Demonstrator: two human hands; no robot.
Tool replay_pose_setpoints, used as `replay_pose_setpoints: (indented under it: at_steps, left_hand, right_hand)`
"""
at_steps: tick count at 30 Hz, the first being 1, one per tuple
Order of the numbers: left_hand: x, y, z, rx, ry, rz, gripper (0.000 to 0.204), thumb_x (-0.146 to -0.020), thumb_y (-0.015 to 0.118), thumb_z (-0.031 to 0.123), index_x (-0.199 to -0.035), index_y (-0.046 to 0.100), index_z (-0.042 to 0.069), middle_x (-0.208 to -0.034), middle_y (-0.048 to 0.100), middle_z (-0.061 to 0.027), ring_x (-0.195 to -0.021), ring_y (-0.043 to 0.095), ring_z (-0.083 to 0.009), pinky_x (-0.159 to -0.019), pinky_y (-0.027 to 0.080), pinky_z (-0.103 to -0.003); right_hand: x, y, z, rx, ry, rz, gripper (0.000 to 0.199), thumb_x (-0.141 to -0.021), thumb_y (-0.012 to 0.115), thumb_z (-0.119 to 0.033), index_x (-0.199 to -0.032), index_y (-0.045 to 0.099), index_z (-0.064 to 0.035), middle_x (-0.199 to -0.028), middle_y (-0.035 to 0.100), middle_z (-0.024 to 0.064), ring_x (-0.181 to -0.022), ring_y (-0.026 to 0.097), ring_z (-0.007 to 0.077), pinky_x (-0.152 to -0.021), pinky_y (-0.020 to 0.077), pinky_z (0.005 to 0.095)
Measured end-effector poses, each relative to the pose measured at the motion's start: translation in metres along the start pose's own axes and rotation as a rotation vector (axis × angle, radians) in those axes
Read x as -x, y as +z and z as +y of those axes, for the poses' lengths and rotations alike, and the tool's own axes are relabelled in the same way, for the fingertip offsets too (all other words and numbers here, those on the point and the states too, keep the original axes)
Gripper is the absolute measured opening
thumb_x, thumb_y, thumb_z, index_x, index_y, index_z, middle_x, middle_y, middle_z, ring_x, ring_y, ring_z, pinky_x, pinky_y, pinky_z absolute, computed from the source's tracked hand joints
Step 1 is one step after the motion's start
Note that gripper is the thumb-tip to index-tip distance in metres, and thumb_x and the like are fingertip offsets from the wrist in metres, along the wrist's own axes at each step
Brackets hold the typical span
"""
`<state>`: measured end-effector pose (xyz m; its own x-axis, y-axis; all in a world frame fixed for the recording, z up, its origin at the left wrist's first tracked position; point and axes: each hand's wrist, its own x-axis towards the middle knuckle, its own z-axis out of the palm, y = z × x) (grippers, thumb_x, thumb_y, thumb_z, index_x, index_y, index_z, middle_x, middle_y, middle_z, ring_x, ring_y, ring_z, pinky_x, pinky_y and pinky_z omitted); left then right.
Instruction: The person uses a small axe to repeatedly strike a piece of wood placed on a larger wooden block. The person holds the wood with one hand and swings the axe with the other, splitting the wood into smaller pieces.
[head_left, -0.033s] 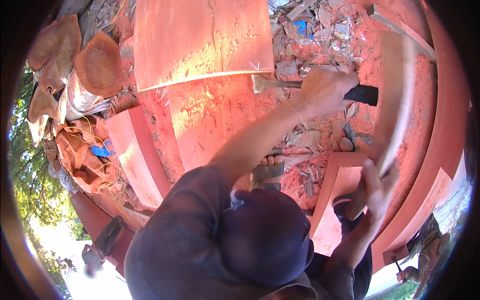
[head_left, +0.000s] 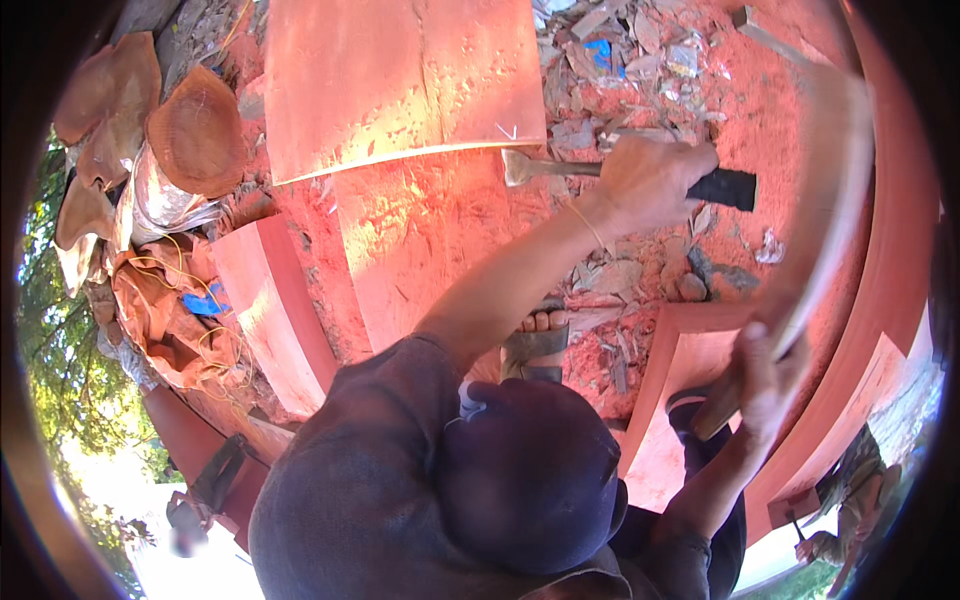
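Note:
My left hand (head_left: pixel 650 185) is closed around a chisel (head_left: pixel 560 168) with a long metal shaft and a black handle end. The chisel lies nearly level, its flared tip at the lower right corner of a thick reddish wood slab (head_left: pixel 400 75). A pencil-like mark shows on the slab near that corner. In my right hand (head_left: pixel 770 385) is a long wooden mallet (head_left: pixel 822 215), gripped near its lower end. Its upper part is raised to the right of the chisel handle, blurred by motion and apart from it.
Long reddish beams (head_left: pixel 895 250) curve along the right side. A squared timber (head_left: pixel 285 310) lies at left, below cut log pieces (head_left: pixel 198 130). Wood chips (head_left: pixel 640 65) and red sawdust cover the ground. My sandalled foot (head_left: pixel 535 350) is below the slab. Another person (head_left: pixel 860 490) is at lower right.
The mallet has swung to the right, farther from the chisel handle, and my right hand has shifted slightly right with it. My left hand and the chisel stay almost still.

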<state>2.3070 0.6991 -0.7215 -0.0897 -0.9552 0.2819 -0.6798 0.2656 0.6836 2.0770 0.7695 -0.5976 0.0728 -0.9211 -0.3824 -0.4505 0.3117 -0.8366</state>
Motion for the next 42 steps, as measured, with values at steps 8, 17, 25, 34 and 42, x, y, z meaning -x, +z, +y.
replay_pose_setpoints:
  at_steps: [8, 17, 25, 34, 42]
  left_hand:
    - [0.014, -0.022, 0.004, 0.112, 0.007, 0.107, 0.023, -0.071, 0.074, 0.027, -0.080, 0.057, 0.014, -0.068, 0.065, -0.0063, -0.064, 0.068, -0.0294, -0.054, 0.050, -0.045]
    - [0.002, -0.005, -0.006, 0.018, -0.029, -0.033, 0.025, -0.071, 0.075, 0.024, -0.089, 0.060, 0.014, -0.068, 0.067, -0.0073, -0.063, 0.069, -0.0299, -0.052, 0.050, -0.047]
    - [0.003, -0.002, -0.006, -0.068, -0.070, -0.049, 0.027, -0.076, 0.077, 0.030, -0.090, 0.059, 0.015, -0.073, 0.067, -0.0080, -0.064, 0.067, -0.0326, -0.056, 0.051, -0.047]
    - [0.002, 0.002, -0.011, -0.008, -0.101, -0.124, 0.030, -0.075, 0.076, 0.026, -0.101, 0.064, 0.016, -0.076, 0.068, -0.0083, -0.070, 0.069, -0.0323, -0.060, 0.052, -0.049]
    - [0.004, 0.002, -0.015, -0.098, -0.133, -0.204, 0.028, -0.074, 0.075, 0.024, -0.096, 0.061, 0.015, -0.074, 0.068, -0.0100, -0.068, 0.069, -0.0331, -0.059, 0.052, -0.049]
  right_hand:
    - [0.002, -0.019, -0.009, -0.131, -0.091, 0.060, 0.039, -0.092, 0.069, -0.023, -0.121, 0.054, -0.0026, -0.092, 0.061, 0.0040, -0.075, 0.057, 0.0133, -0.065, 0.0480, 0.0289]
    - [-0.003, -0.022, -0.023, -0.525, -0.094, 0.234, 0.050, -0.094, 0.068, -0.033, -0.125, 0.055, 0.0027, -0.084, 0.060, 0.0040, -0.077, 0.059, 0.0139, -0.066, 0.0514, 0.0300]
    - [-0.003, 0.000, 0.013, 0.033, 0.030, -0.075, 0.039, -0.091, 0.072, -0.033, -0.103, 0.060, 0.0022, -0.074, 0.060, 0.0033, -0.060, 0.055, 0.0123, -0.054, 0.0445, 0.0277]
    - [-0.019, 0.009, -0.005, 0.066, 0.117, 0.161, 0.039, -0.092, 0.067, -0.034, -0.109, 0.064, 0.0005, -0.091, 0.063, 0.0072, -0.076, 0.059, 0.0154, -0.071, 0.0512, 0.0309]
    - [-0.016, -0.025, -0.009, -0.507, 0.093, 0.228, 0.046, -0.094, 0.067, -0.034, -0.123, 0.057, 0.0001, -0.090, 0.062, 0.0052, -0.072, 0.058, 0.0105, -0.065, 0.0501, 0.0271]
